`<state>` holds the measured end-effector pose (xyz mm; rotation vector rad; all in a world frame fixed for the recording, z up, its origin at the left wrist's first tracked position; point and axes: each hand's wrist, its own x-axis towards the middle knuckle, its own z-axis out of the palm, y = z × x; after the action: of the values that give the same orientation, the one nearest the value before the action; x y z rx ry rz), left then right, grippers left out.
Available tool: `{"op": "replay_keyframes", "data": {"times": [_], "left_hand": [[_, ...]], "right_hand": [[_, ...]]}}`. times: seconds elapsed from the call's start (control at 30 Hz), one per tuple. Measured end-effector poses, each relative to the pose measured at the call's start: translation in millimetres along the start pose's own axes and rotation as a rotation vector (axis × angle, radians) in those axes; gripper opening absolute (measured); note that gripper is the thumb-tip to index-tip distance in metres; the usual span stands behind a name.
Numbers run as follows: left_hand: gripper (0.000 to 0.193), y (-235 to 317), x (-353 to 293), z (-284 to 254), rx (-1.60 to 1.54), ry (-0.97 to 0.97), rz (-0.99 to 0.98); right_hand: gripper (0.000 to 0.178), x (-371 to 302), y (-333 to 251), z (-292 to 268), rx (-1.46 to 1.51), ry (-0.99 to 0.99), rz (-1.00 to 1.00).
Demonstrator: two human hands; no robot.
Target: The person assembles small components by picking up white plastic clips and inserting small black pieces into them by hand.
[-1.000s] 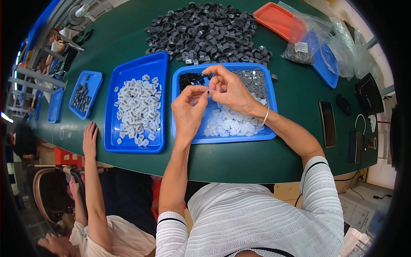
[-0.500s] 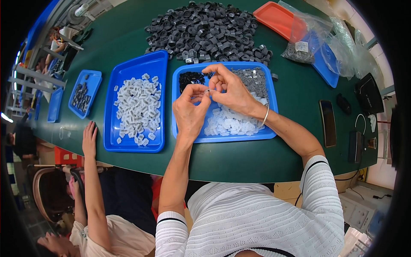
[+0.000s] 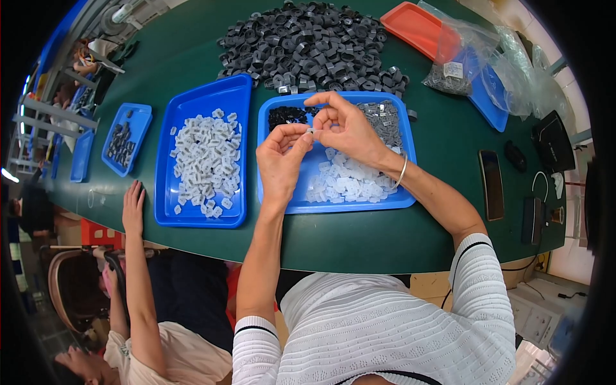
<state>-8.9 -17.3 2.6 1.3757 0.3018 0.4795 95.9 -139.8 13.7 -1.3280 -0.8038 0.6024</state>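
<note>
Both of my hands meet above a light blue tray point(image 3: 264, 186), pinching a small whitish plastic part point(image 3: 310, 130) between their fingertips. My left hand point(image 3: 280, 163) grips it from the left with thumb and forefinger. From the right, my right hand point(image 3: 351, 136) holds the same part, its forefinger raised and bent. Under the hands, the tray has small black parts point(image 3: 287, 115) at its far left, grey parts point(image 3: 385, 122) at its far right, and translucent white pieces point(image 3: 351, 181) near the front. Fingers hide some of the held part.
Left of my tray stands a deeper blue tray point(image 3: 165, 202) of whitish parts. Dark grey rings point(image 3: 308, 48) are heaped behind. An orange tray point(image 3: 410, 29), plastic bags point(image 3: 471, 48) and a phone point(image 3: 492, 186) lie to the right. A co-worker's hand point(image 3: 133, 205) rests on the table's left edge.
My left hand has shifted slightly left and its fingers have straightened a little. The small part shows more clearly between the fingertips now.
</note>
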Motion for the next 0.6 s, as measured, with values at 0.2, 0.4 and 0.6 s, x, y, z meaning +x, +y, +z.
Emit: {"op": "replay_keyframes", "data": {"times": [0.2,0.4,0.6], "left_hand": [[0.013,0.6,-1.6,1.1,0.083,0.011,0.031],[0.012,-3.0,-2.5,1.1,0.127,0.004,0.063],[0.010,2.5,-10.9,10.5,0.355,0.036,0.185]], "right_hand": [[0.046,-1.6,-0.5,0.7,-0.196,0.030,-0.072],[0.046,-3.6,-2.1,2.1,-0.249,0.058,-0.093],[0.047,-3.8,-5.0,1.4,-0.349,0.027,-0.066]]}}
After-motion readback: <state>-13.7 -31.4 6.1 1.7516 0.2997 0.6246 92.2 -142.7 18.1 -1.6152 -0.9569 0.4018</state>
